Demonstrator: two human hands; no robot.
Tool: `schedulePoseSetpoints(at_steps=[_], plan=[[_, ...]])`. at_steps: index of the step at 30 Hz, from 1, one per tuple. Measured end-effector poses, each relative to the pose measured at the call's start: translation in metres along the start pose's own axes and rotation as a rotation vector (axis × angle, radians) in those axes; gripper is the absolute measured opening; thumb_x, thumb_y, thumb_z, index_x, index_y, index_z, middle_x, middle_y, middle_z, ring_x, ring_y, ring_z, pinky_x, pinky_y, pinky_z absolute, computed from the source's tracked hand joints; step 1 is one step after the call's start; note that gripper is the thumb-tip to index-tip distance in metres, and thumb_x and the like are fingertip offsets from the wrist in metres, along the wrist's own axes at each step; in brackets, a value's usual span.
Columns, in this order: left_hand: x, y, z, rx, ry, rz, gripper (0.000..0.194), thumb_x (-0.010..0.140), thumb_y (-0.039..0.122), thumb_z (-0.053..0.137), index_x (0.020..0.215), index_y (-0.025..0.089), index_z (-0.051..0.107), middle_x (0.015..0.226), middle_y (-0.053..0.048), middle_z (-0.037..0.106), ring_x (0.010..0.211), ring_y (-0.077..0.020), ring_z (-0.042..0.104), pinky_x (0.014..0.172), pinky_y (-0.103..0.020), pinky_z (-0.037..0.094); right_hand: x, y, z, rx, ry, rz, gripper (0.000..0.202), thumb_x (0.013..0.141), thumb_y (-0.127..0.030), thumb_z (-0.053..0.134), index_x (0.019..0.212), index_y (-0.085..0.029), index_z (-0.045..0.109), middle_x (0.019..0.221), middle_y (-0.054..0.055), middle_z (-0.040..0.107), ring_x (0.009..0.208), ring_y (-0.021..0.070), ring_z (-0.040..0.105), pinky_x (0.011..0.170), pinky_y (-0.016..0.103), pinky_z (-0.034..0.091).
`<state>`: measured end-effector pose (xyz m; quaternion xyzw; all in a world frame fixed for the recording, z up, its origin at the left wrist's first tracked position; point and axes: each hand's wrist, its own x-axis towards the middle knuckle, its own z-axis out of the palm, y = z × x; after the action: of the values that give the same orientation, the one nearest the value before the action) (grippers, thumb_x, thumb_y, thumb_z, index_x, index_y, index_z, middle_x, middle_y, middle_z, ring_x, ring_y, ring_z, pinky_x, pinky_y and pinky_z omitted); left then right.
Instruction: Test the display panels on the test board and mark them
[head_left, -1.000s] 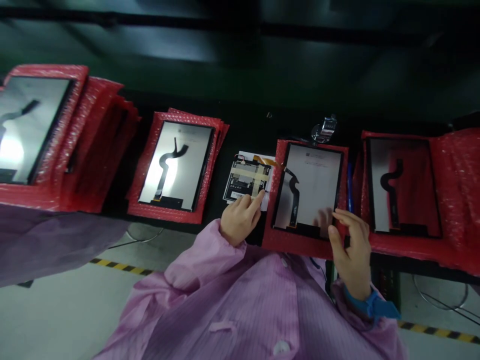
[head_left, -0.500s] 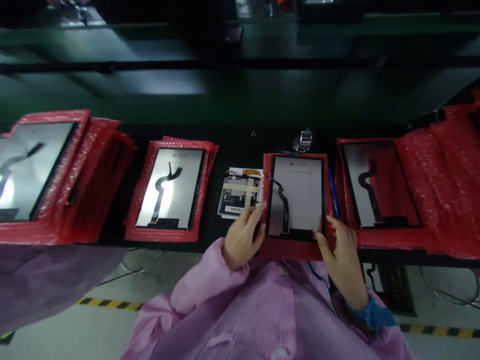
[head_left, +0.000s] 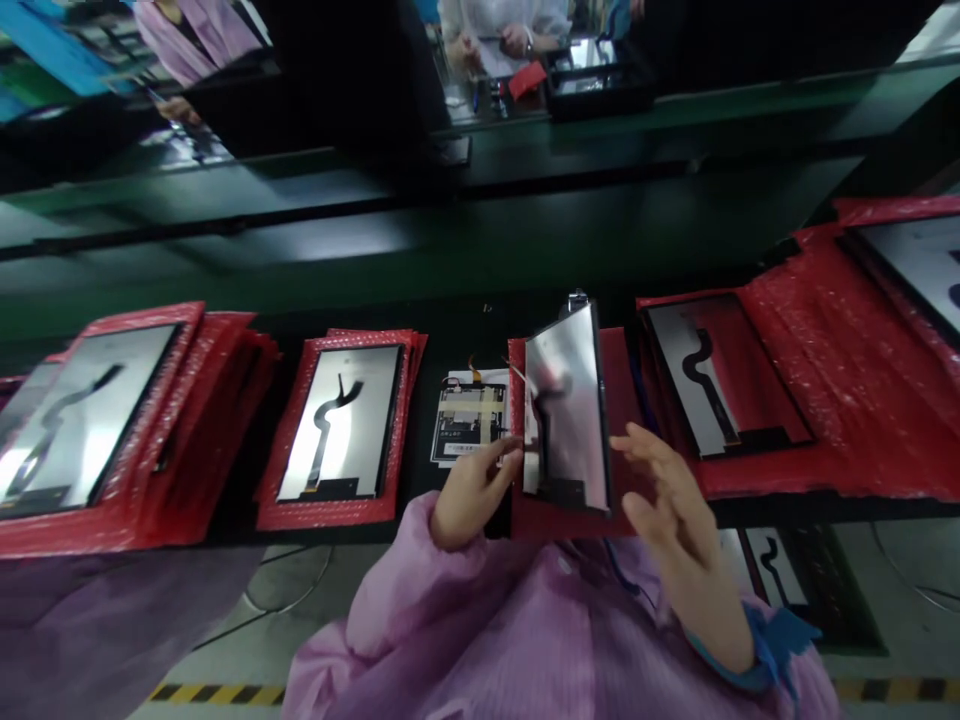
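An LCD screen panel point(head_left: 574, 400) with a dark ribbon cable stands tilted in front of me, its right edge raised off a red bubble-wrap pouch point(head_left: 619, 390). Beside the panel's raised edge is my right hand point(head_left: 679, 515), fingers spread; I cannot tell whether the fingertips touch it. My left hand point(head_left: 476, 490) rests by the pouch's left edge, thumb and fingers apart, close to the panel's lower left side. Left of the pouch lies an opened device body point(head_left: 469, 412) with exposed electronics and yellowish tape.
Another screen panel on red pouches point(head_left: 341, 425) lies to the left, beyond it a thicker stack point(head_left: 105, 420). More panels point(head_left: 724, 370) and red pouches point(head_left: 862, 350) crowd the right. A shiny metal item point(head_left: 576, 300) sits behind the tilted panel. People's hands show across the bench.
The panel that lay flat on the red pouch is now tilted, its right edge up. My right hand has opened wider beside that edge. The camera view has shifted upward.
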<state>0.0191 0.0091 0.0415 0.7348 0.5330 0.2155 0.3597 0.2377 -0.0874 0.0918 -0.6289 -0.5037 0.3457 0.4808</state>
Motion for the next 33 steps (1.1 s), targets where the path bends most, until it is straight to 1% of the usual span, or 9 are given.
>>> schedulePoseSetpoints(at_steps=[2, 5, 8, 12, 17, 22, 25, 31, 33], plan=[[0.013, 0.007, -0.01, -0.162, 0.115, -0.025, 0.036, 0.097, 0.05, 0.05, 0.101, 0.022, 0.072, 0.087, -0.005, 0.076, 0.078, -0.021, 0.072, 0.071, -0.032, 0.057, 0.003, -0.02, 0.014, 0.039, -0.14, -0.146, 0.053, 0.098, -0.034, 0.052, 0.148, -0.038, 0.038, 0.141, 0.004, 0.056, 0.13, 0.0217, 0.053, 0.11, 0.044, 0.047], [0.029, 0.019, -0.018, -0.58, 0.322, -0.004, 0.045, 0.099, 0.054, 0.04, 0.119, 0.021, 0.064, 0.126, -0.01, 0.069, 0.117, -0.0247, 0.066, 0.093, -0.037, 0.056, 0.013, -0.024, 0.04, 0.147, -0.332, -0.329, 0.049, 0.099, -0.037, 0.048, 0.148, -0.037, 0.04, 0.145, 0.002, 0.054, 0.135, 0.022, 0.048, 0.115, 0.045, 0.043], [0.034, 0.031, -0.025, -0.83, 0.284, -0.023, 0.053, 0.1, 0.056, 0.028, 0.137, 0.026, 0.052, 0.142, -0.007, 0.061, 0.132, -0.0253, 0.058, 0.101, -0.042, 0.055, 0.02, -0.003, 0.07, 0.199, -0.265, -0.235, 0.044, 0.103, -0.039, 0.038, 0.147, -0.036, 0.042, 0.146, 0.004, 0.053, 0.138, 0.0223, 0.045, 0.118, 0.05, 0.039], [0.03, 0.036, -0.033, -0.735, 0.216, -0.057, 0.049, 0.098, 0.057, 0.035, 0.134, 0.031, 0.056, 0.127, -0.004, 0.07, 0.121, -0.0276, 0.064, 0.093, -0.045, 0.059, 0.02, 0.021, 0.1, 0.072, -0.199, -0.016, 0.058, 0.1, -0.048, 0.041, 0.153, -0.027, 0.033, 0.148, 0.012, 0.048, 0.14, 0.0273, 0.04, 0.119, 0.059, 0.034], [0.031, 0.03, -0.039, -0.693, 0.22, -0.052, 0.045, 0.095, 0.045, 0.039, 0.135, 0.03, 0.056, 0.124, -0.005, 0.071, 0.124, -0.0266, 0.063, 0.098, -0.047, 0.056, 0.011, 0.014, 0.103, 0.291, -0.345, -0.167, 0.061, 0.098, -0.054, 0.044, 0.152, -0.027, 0.035, 0.149, 0.011, 0.048, 0.14, 0.0258, 0.043, 0.119, 0.052, 0.037], [0.036, 0.019, -0.04, -0.627, 0.21, -0.074, 0.048, 0.094, 0.049, 0.037, 0.135, 0.031, 0.054, 0.122, -0.005, 0.072, 0.105, -0.0259, 0.072, 0.078, -0.044, 0.063, 0.019, 0.026, 0.099, 0.229, -0.241, 0.169, 0.054, 0.097, -0.052, 0.046, 0.146, -0.029, 0.041, 0.15, 0.009, 0.046, 0.144, 0.025, 0.036, 0.122, 0.053, 0.031], [0.04, 0.008, -0.044, -0.626, 0.232, -0.094, 0.048, 0.093, 0.049, 0.037, 0.131, 0.027, 0.057, 0.111, -0.006, 0.075, 0.095, -0.0254, 0.073, 0.072, -0.042, 0.063, 0.026, 0.036, 0.1, 0.2, -0.246, 0.23, 0.062, 0.095, -0.051, 0.048, 0.151, -0.029, 0.035, 0.156, 0.009, 0.041, 0.142, 0.0277, 0.037, 0.12, 0.057, 0.031], [0.039, -0.008, -0.058, -0.908, 0.27, -0.203, 0.036, 0.084, 0.045, 0.058, 0.111, 0.023, 0.068, 0.094, -0.007, 0.078, 0.079, -0.0261, 0.074, 0.061, -0.037, 0.062, 0.031, 0.027, 0.099, 0.232, -0.331, 0.254, 0.067, 0.096, -0.056, 0.046, 0.156, -0.033, 0.03, 0.16, 0.005, 0.037, 0.147, 0.0274, 0.033, 0.121, 0.057, 0.028], [0.038, -0.005, -0.057, -1.054, 0.378, -0.224, 0.032, 0.078, 0.042, 0.067, 0.099, 0.018, 0.071, 0.087, -0.01, 0.078, 0.074, -0.0277, 0.074, 0.058, -0.036, 0.062, 0.03, 0.019, 0.097, 0.186, -0.343, 0.195, 0.062, 0.097, -0.058, 0.042, 0.154, -0.035, 0.034, 0.16, 0.004, 0.037, 0.149, 0.0267, 0.03, 0.123, 0.057, 0.022]])
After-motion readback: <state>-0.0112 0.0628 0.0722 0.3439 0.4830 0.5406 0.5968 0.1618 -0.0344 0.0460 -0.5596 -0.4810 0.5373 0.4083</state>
